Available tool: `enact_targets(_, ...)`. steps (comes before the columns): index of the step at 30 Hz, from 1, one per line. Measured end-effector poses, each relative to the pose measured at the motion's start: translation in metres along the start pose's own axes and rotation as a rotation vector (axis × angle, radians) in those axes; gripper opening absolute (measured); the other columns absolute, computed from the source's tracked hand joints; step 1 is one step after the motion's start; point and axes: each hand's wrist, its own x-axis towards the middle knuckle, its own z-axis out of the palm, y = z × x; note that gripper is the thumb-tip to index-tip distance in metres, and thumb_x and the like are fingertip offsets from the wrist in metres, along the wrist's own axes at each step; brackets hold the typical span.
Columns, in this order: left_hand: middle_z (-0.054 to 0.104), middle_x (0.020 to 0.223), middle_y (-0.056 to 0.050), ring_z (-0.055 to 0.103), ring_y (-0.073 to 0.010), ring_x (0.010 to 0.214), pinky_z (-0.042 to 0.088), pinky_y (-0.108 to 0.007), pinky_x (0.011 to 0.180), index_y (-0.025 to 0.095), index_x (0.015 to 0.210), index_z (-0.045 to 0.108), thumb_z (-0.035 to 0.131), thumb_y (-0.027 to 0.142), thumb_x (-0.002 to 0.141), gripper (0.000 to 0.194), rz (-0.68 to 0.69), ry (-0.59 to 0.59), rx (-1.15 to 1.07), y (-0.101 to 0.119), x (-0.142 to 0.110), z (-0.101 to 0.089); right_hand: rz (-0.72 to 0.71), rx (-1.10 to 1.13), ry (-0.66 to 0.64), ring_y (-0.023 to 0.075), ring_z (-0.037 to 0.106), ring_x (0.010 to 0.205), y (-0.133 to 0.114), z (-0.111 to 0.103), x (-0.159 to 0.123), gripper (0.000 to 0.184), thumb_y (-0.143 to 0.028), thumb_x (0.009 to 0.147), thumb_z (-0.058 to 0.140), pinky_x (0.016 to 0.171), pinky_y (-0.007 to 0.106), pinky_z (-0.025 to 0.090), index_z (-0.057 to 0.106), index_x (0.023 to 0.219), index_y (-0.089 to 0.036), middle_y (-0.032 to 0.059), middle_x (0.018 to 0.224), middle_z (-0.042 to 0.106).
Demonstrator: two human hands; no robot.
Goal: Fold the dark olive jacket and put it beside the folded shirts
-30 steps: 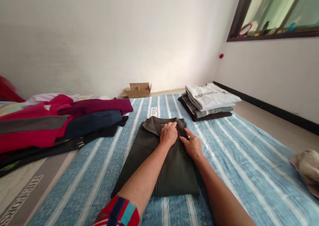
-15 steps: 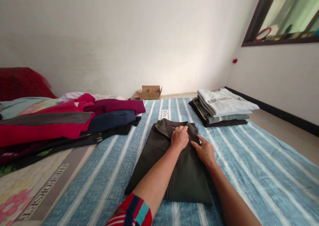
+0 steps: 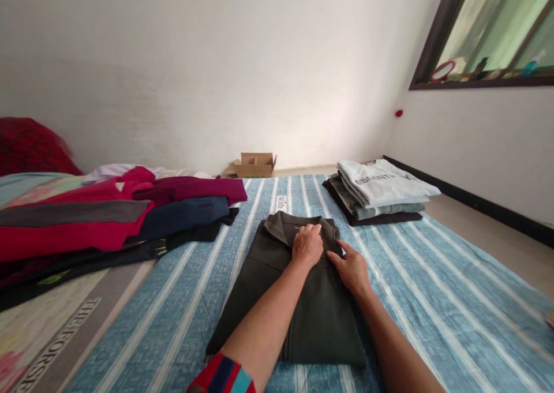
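Observation:
A dark grey-green collared shirt (image 3: 322, 324) lies folded in front of me, its collar pointing away. My left hand (image 3: 308, 246) rests at the neck opening with the fingers curled onto the right part of the collar. At the upper right edge, my right hand (image 3: 351, 266) has its thumb on top of the cloth and its fingers along the side, closed on that edge; the undersides of the fingers are hidden. Under the shirt is a blue sheet with white stripes (image 3: 173, 300).
A stack of folded clothes (image 3: 383, 188), white on top, sits at the back right. Loose clothes (image 3: 104, 220) in pink, purple, navy and black are heaped at the left. An open cardboard box (image 3: 256, 165) stands near the wall. A window (image 3: 489, 41) is at the right.
The view has turned slightly, so the surroundings sit a little further left and lower. Both hands keep nearly the same place on the shirt.

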Motion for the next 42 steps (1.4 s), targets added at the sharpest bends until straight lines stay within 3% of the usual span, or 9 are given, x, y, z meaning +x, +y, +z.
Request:
enact_targets(28,0.058,0.114,-0.006,0.049,-0.0215,0.106,0.040,-0.034,0.092,0.023,0.120,0.053,0.041,0.019,0.088,0.034,-0.005,-0.021,-0.017,0.0002,-0.0023,-0.0033,-0.033,-0.034,-0.008,0.0204,0.062,0.063,-0.0005,-0.0015,-0.0006,0.055,-0.047,0.080,0.055,0.062,0.028,0.043,0.058,0.123,-0.013,0.0016,0.060,0.061)
enact_targets(37,0.060,0.111,-0.005,0.051,-0.0216,0.103,0.041,-0.034,0.090,0.023,0.117,0.054,0.043,0.019,0.087,0.033,0.003,0.002,-0.017,0.0000,-0.0026,-0.0027,-0.047,-0.032,0.017,0.0232,0.064,0.078,0.0003,0.0001,-0.0022,0.054,-0.046,0.080,0.055,0.069,0.029,0.046,0.058,0.123,-0.013,0.0077,0.078,0.068)
enact_targets(42,0.059,0.112,-0.005,0.051,-0.0212,0.106,0.040,-0.034,0.093,0.024,0.117,0.055,0.043,0.018,0.087,0.033,-0.021,-0.020,-0.015,0.0011,-0.0033,-0.0041,-0.042,-0.052,0.002,0.0220,0.064,0.072,-0.0002,-0.0004,-0.0019,0.053,-0.046,0.081,0.054,0.067,0.029,0.045,0.058,0.123,-0.014,0.0054,0.070,0.066)
